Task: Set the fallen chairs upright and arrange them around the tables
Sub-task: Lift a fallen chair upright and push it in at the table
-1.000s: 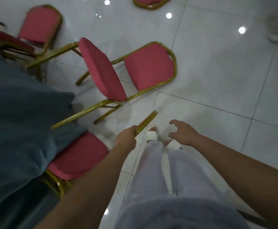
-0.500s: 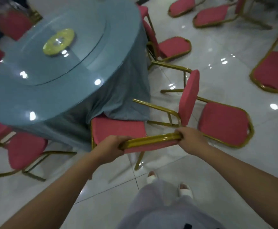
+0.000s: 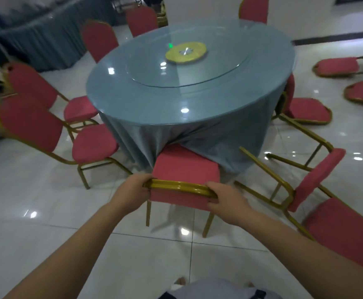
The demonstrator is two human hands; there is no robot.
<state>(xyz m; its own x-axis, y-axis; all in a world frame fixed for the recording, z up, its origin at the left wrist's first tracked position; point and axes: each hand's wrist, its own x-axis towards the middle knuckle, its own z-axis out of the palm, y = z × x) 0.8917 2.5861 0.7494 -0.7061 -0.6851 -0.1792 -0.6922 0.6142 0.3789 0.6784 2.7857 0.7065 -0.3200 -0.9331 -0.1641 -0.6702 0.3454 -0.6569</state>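
With my left hand [image 3: 133,188] and right hand [image 3: 225,200] gripping its backrest, one chair [image 3: 185,167] stands at the table [image 3: 189,100], while a fallen chair [image 3: 314,182] beside it awaits righting.

One cam only, on your head. Faces fwd and steeply down, wide-angle, edges bend. Your forearms [image 3: 68,244] come in from bottom corners. Left hand [image 3: 131,190] and right hand [image 3: 226,199] sit mid-frame, close to lens, gripping top rail of chair [image 3: 185,167]. Round table [image 3: 146,108] just beyond, fills upper middle. Floor [image 3: 46,212] shows both sides; far chairs [image 3: 141,18] at the top edge, small.
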